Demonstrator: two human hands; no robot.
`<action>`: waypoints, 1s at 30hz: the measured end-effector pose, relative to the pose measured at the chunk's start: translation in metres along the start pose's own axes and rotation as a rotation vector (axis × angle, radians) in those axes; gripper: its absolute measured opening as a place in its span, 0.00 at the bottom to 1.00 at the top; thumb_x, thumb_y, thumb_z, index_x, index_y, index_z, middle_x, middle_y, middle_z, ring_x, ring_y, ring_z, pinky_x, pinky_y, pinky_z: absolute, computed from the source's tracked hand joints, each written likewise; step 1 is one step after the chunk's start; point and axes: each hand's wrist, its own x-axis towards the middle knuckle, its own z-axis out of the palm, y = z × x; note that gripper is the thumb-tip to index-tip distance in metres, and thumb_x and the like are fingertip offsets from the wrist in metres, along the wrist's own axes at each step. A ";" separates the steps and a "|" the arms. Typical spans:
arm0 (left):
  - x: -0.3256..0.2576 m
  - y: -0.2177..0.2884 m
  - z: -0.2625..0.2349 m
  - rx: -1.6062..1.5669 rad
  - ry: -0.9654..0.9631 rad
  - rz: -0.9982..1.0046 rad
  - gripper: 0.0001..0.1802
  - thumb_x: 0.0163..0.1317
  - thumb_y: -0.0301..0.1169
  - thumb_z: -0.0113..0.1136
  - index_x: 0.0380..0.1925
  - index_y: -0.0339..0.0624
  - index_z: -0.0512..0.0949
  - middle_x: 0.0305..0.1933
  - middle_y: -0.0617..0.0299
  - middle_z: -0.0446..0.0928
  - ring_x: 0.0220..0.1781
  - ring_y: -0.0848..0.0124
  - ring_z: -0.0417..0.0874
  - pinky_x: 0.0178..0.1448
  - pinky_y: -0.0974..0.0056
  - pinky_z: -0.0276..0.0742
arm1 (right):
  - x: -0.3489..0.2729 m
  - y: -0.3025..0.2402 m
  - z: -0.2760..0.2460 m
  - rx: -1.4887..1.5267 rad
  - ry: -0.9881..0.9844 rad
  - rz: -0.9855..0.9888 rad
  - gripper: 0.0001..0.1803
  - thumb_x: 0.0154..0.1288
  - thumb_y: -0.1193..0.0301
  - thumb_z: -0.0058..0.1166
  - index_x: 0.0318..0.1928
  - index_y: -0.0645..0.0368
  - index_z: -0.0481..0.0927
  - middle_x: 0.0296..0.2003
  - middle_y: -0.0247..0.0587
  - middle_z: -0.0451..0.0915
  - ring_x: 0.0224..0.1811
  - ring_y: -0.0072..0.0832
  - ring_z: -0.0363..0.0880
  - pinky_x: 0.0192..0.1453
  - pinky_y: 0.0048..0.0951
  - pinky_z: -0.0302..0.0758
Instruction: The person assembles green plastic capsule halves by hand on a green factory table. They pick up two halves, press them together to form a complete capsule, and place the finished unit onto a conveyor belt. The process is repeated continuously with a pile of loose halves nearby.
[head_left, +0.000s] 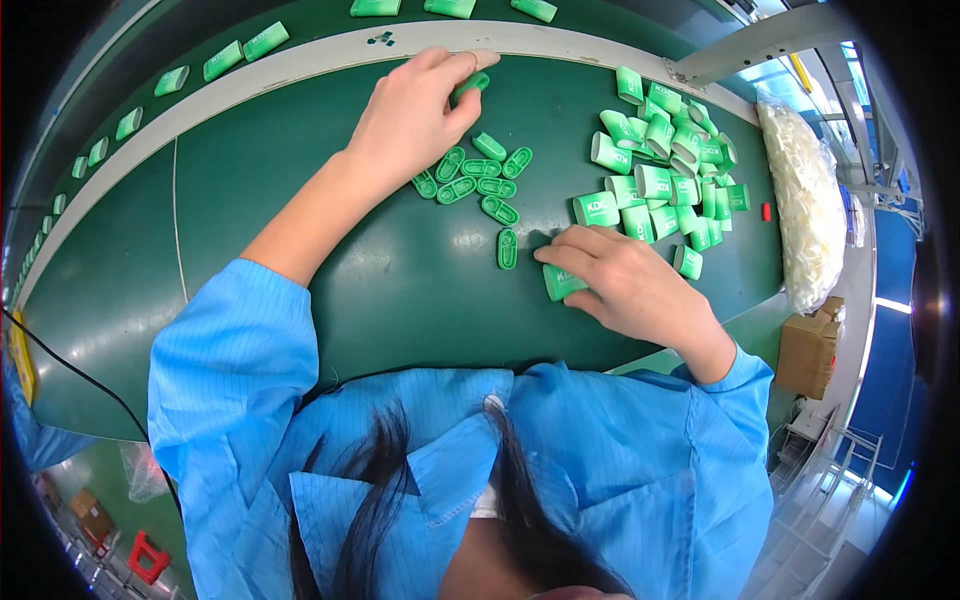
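My left hand (pixel 412 112) reaches to the far side of the green table, its thumb and fingers closed round a small green oval cap (pixel 471 86). Just below it lies a loose group of the same oval caps (pixel 489 187), mostly with their hollow side up; one more cap (pixel 507 250) sits apart, nearer to me. On the right, my right hand (pixel 632 282) grips a light green flat sleeve-like housing (pixel 562 282) with white print, held low over the table. Beyond that hand spreads a heap of similar green housings (pixel 654 183), lying at many angles.
A pale rail (pixel 330 75) runs along the table's far edge, with small dark bits on it. Behind it stands a row of green housings (pixel 222 61). At the right are a bag of whitish parts (pixel 803 205), a small red piece (pixel 766 212) and a cardboard box (pixel 808 355).
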 end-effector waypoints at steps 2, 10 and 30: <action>0.005 -0.001 -0.005 -0.108 -0.026 -0.060 0.20 0.56 0.26 0.56 0.50 0.51 0.76 0.33 0.64 0.72 0.23 0.77 0.72 0.33 0.69 0.73 | 0.007 0.011 0.001 0.032 0.110 0.025 0.25 0.40 0.78 0.64 0.45 0.63 0.75 0.40 0.45 0.73 0.43 0.42 0.74 0.46 0.36 0.73; 0.015 0.001 -0.024 -1.051 -0.161 -0.569 0.19 0.63 0.26 0.54 0.54 0.37 0.68 0.47 0.55 0.76 0.45 0.67 0.81 0.54 0.67 0.77 | 0.087 0.060 -0.013 0.537 0.576 0.168 0.14 0.60 0.70 0.55 0.44 0.61 0.68 0.33 0.43 0.77 0.27 0.29 0.76 0.32 0.29 0.73; 0.009 0.011 -0.024 -0.865 -0.282 -0.525 0.19 0.64 0.23 0.49 0.56 0.32 0.68 0.48 0.55 0.77 0.46 0.70 0.81 0.52 0.69 0.78 | 0.113 0.048 -0.015 0.223 0.754 -0.002 0.15 0.50 0.73 0.61 0.42 0.58 0.79 0.28 0.42 0.77 0.23 0.31 0.73 0.30 0.29 0.72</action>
